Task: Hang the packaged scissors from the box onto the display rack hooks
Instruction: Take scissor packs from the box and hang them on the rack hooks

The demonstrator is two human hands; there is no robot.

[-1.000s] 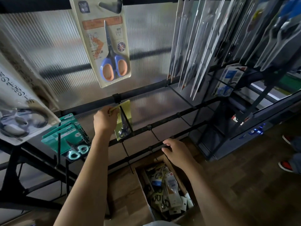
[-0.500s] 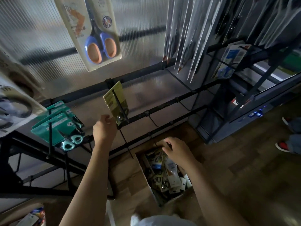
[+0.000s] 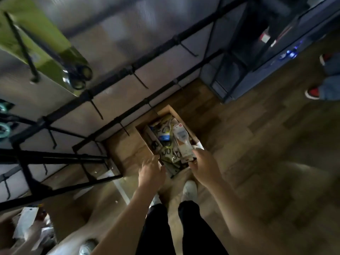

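A cardboard box stands on the floor below the rack, filled with several packaged scissors. My left hand reaches down to the box's near left edge, fingers loosely spread, and holds nothing that I can see. Over the box's near right corner, my right hand touches a white package; blur hides its fingertips. A yellow-green scissors package hangs on a rack hook at the upper left.
Black rack bars with several bare hooks cross the view above the box. Teal-handled scissors hang at the left edge. My white shoes stand just before the box. Another person's red shoes are at the right. Loose packages lie lower left.
My left hand let go of the yellow-green package, which now hangs on the hook, and dropped to the box. My right hand went lower into the box. The view tilted sharply downward.
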